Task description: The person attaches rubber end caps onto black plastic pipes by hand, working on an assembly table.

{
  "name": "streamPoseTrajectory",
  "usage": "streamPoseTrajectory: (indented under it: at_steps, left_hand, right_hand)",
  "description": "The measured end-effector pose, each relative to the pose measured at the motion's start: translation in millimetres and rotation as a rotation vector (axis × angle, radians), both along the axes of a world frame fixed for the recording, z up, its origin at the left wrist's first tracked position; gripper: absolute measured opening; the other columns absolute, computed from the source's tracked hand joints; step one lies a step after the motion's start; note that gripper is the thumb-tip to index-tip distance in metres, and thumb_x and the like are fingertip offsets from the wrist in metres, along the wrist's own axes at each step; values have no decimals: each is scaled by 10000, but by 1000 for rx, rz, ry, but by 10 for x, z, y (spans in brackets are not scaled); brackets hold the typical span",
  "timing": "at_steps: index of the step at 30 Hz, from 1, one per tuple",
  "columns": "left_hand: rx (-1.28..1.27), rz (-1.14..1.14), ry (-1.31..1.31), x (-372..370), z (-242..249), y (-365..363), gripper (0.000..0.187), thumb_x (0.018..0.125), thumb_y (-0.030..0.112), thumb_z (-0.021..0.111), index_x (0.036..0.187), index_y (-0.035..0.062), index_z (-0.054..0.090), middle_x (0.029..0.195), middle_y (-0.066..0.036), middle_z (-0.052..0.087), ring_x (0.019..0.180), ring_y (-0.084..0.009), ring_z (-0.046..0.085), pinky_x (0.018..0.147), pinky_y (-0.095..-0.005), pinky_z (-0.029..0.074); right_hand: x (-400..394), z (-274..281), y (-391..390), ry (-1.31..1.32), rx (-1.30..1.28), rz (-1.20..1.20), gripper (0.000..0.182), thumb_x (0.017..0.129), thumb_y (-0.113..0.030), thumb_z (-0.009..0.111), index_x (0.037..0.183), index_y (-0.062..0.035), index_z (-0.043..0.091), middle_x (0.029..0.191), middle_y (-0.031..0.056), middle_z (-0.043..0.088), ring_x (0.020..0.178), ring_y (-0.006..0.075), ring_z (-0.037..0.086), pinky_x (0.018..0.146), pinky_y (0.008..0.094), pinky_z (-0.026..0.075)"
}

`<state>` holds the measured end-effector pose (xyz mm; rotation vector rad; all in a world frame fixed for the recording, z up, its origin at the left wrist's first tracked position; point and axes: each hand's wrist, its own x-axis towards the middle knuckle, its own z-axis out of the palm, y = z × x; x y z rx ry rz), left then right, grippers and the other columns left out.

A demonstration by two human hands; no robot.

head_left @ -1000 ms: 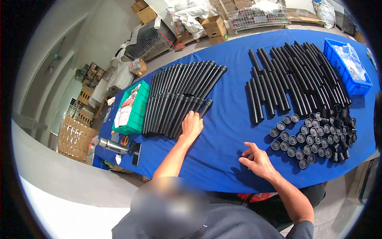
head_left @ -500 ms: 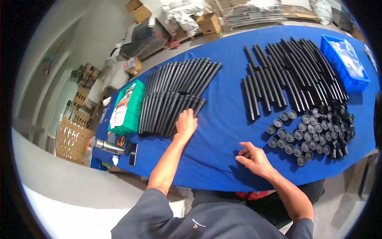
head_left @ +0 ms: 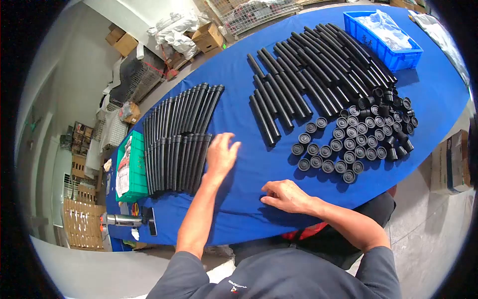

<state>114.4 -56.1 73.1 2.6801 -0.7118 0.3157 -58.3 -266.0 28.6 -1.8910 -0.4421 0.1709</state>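
Observation:
My left hand (head_left: 221,157) is just off the right end of the near row of black capped tubes (head_left: 172,162), its fingers stretched and the thumb apart, nothing held. Behind that row lies a second fan of the same tubes (head_left: 184,107). Low over the front of the blue cloth is my right hand (head_left: 286,196), with fingers curled in toward the thumb. A small dark spot shows at its fingertips, but I cannot tell what it is. Beyond it, several round black end caps (head_left: 350,144) lie in a loose cluster. Plain black tubes (head_left: 308,74) are spread out behind the caps.
A green bin (head_left: 134,172) stands left of the capped tubes, near a metal cylinder (head_left: 124,220) and a phone (head_left: 152,222). At the back right sits a blue crate (head_left: 386,42) with clear plastic bags. A cardboard box (head_left: 450,162) is on the floor to the right.
My left hand has come off the last tube of the near row, its fingers now spread. The view has turned to the right. My right hand stays low over the cloth, fingers curled closer.

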Motion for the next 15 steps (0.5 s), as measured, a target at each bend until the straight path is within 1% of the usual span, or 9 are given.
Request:
streamPoseTrajectory:
  at_steps: [1,3,5,6,9,10,13,14,15]
  left_hand:
    - [-42,-23,92,-4,-10,-149,420,878,220,772,1254,68,663,1106,-146,690,970,-306,695,869,-417,557]
    - [-114,-195,72,-32,-41,-419,519,904,261,756,1380,100,624,1276,-191,645,1155,-346,646,996,-443,521]
    - [32,-235,-61,-73,-123,-630,576,944,350,712,1455,122,577,1496,-246,493,1370,-414,491,1126,-480,429]
    - [66,-231,33,-82,-160,-672,583,981,427,650,1475,130,559,1618,-263,329,1473,-451,348,1193,-488,347]
    - [187,-223,143,-61,-238,-648,583,1000,456,614,1473,120,561,1624,-259,321,1492,-445,322,1196,-490,344]
    - [158,-230,22,-30,-307,-601,528,1010,431,606,1404,79,609,1535,-278,447,1424,-435,431,1151,-486,399]
    - [6,-153,3,98,-359,-484,418,1000,396,631,1243,58,669,1353,-270,600,1288,-408,562,1028,-484,491]
    - [-96,-165,-59,85,-298,-507,387,988,380,650,1161,34,648,1157,-233,686,1098,-392,663,904,-496,528]
    - [-86,-87,46,79,-234,-534,404,977,385,662,1172,33,637,1133,-229,691,1075,-394,671,882,-504,531]
  right_hand:
    - [-1,-2,7,-15,-10,1,366,928,-278,697,1103,42,670,920,217,736,890,395,721,793,487,564]
    - [-5,-11,6,-43,-31,2,358,924,-278,700,1088,40,670,913,216,735,882,396,720,788,493,563]
    - [0,-28,10,-42,-30,5,357,921,-277,701,1084,39,671,916,218,735,885,398,719,792,496,562]
    - [-3,-39,0,-40,-32,5,356,920,-277,702,1083,39,671,917,219,734,886,399,718,793,497,562]
    - [7,-62,8,-39,-30,4,354,920,-278,702,1079,36,672,918,222,734,892,399,718,801,499,561]
    - [15,-59,10,-42,-37,5,353,921,-278,701,1080,36,672,919,222,734,893,399,718,803,499,561]
    - [13,-46,7,-42,-52,11,352,922,-276,698,1080,36,672,923,223,734,897,400,718,809,498,560]
    - [12,-37,6,-41,-52,13,350,922,-276,698,1081,35,672,925,223,734,898,400,717,810,497,560]
    - [15,-31,5,-41,-54,15,349,922,-275,697,1081,35,672,927,224,734,898,401,717,812,497,559]
